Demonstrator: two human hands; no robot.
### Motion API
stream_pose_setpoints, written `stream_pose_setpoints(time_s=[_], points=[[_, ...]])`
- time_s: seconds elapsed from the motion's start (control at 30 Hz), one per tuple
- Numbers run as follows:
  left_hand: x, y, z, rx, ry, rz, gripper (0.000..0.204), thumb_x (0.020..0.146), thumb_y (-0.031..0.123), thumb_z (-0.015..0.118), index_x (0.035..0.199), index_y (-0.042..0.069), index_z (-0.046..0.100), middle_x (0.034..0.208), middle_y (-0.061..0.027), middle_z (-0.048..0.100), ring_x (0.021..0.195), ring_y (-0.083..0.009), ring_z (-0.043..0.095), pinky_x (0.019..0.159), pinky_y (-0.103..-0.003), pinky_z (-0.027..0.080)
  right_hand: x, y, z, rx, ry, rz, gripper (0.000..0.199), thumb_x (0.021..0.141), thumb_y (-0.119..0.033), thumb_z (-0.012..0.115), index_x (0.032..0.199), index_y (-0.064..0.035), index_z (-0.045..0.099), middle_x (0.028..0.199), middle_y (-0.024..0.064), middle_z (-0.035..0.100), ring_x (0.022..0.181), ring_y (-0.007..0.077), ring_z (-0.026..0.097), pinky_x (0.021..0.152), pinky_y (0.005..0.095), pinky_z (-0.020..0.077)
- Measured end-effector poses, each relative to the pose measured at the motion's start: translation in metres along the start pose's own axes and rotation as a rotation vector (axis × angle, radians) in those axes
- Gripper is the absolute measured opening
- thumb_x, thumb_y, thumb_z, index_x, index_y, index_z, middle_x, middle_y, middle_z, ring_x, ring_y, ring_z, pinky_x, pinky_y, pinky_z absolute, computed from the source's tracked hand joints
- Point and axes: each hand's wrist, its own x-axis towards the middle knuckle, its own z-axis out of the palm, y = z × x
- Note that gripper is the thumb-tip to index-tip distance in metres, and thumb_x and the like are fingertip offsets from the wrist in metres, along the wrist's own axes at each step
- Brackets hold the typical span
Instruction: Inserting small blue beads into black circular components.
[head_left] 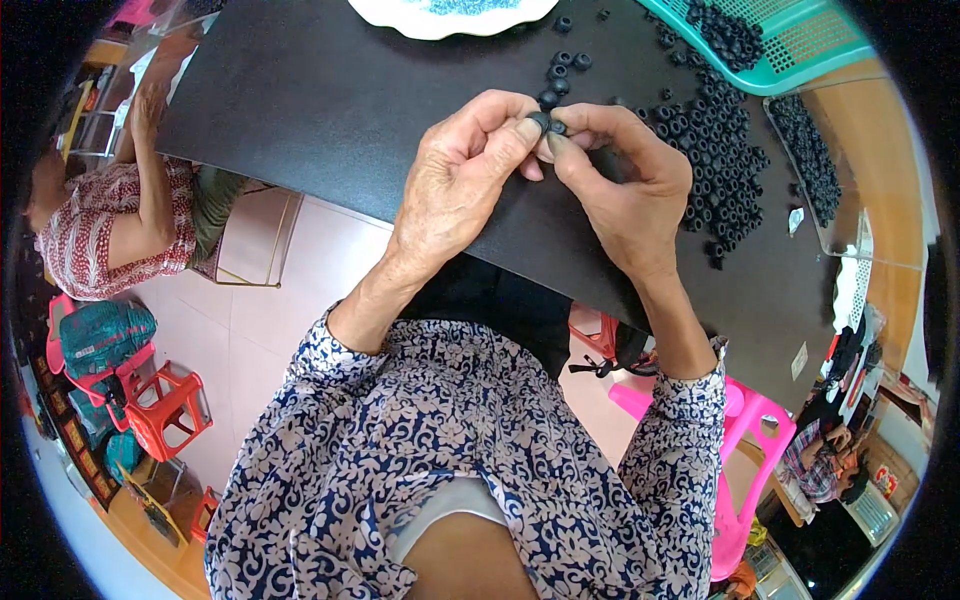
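Observation:
My left hand (450, 175) and my right hand (632, 185) meet above the dark table (330, 110), fingertips almost touching. Between its thumb and fingers my left hand pinches a small black rounded piece (540, 119), smooth and cap-like. A small black ring-shaped piece (558, 128) sits in my right hand's pinch, right against it. Fingers hide part of both pieces, so I cannot tell whether they are joined. Just beyond my fingertips lie several loose black round pieces (558, 72). A large pile of black ring-shaped pieces (715, 150) spreads to the right of my right hand.
A green basket (800, 50) with black pieces stands at the far right, near a clear tray (830, 215) of smaller ones. The white scalloped plate (430, 25) at the far edge holds bluish bits. Another person (120, 220) sits at left. A pink chair (745, 470) stands near my right side.

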Motion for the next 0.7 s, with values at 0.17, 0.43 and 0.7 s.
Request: stream_pose_setpoints(time_s=[0.17, 0.43, 0.7], points=[[0.0, 0.0, 0.0, -0.033, -0.011, -0.004, 0.021, 0.099, 0.017, 0.051, 0.105, -0.001, 0.06, 0.085, -0.0034, 0.065, 0.075, -0.0082, 0.057, 0.071, -0.022, 0.049, 0.001, -0.002, -0.004, 0.118, -0.01, 0.133, 0.023, 0.078, 0.008, 0.067, 0.101, 0.0027, 0.068, 0.087, 0.0007, 0.064, 0.079, 0.0059, 0.057, 0.07, 0.0176, 0.045], [0.0, 0.003, -0.001, 0.018, -0.029, 0.001, 0.021, 0.099, 0.016, 0.049, 0.106, -0.001, 0.061, 0.085, -0.0044, 0.065, 0.077, -0.0085, 0.058, 0.073, -0.022, 0.05, 0.004, -0.003, -0.008, 0.078, -0.071, 0.105, 0.022, 0.079, 0.002, 0.07, 0.1, 0.0003, 0.07, 0.083, 0.002, 0.067, 0.075, 0.0062, 0.06, 0.066, 0.019, 0.0462], [0.001, 0.001, -0.001, -0.003, -0.011, 0.001, 0.022, 0.099, 0.015, 0.048, 0.107, -0.001, 0.06, 0.085, -0.0053, 0.066, 0.077, -0.0092, 0.059, 0.073, -0.023, 0.05, 0.004, -0.005, -0.011, 0.115, -0.018, 0.125, 0.017, 0.077, -0.005, 0.075, 0.094, -0.0016, 0.072, 0.077, 0.0031, 0.07, 0.07, 0.006, 0.063, 0.064, 0.0199, 0.0497]])
